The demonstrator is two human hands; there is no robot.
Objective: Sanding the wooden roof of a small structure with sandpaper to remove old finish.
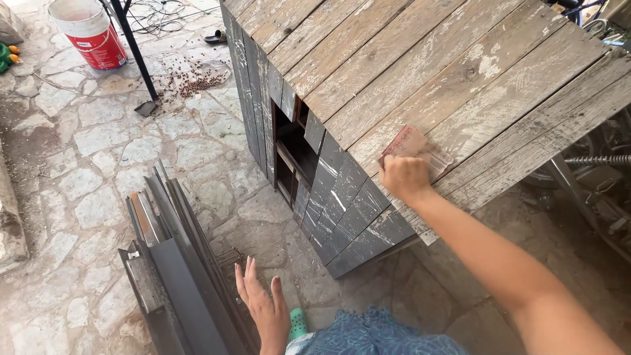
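Head view looks down on our right hand (405, 177), which presses a reddish-brown, worn sheet of sandpaper (411, 146) flat against the top of a weathered grey plank cabinet (420, 72) lying on its side. Our fingers are curled down over the near edge of the sheet, closed on it with the knuckles up, so most of the paper shows beyond the fingertips toward twelve o'clock. The sheet sits near the cabinet's lower edge, at about three o'clock from the centre of the picture, and it lies along the grain of the planks, whose long axis runs from seven o'clock up to one o'clock; the unsanded run of board stretches away from the fingers in that one o'clock direction. Our left hand (263, 309) hangs free at six o'clock, fingers spread wide and holding nothing, just beside a stack of dark grey metal angle profiles (177, 263) that lie on the pale stone-paved floor (79, 158). It is well apart from the sandpaper, so the right hand is plainly the nearer one. At eleven o'clock stands a white and red plastic bucket (90, 33), next to a black metal stand leg (135, 52).
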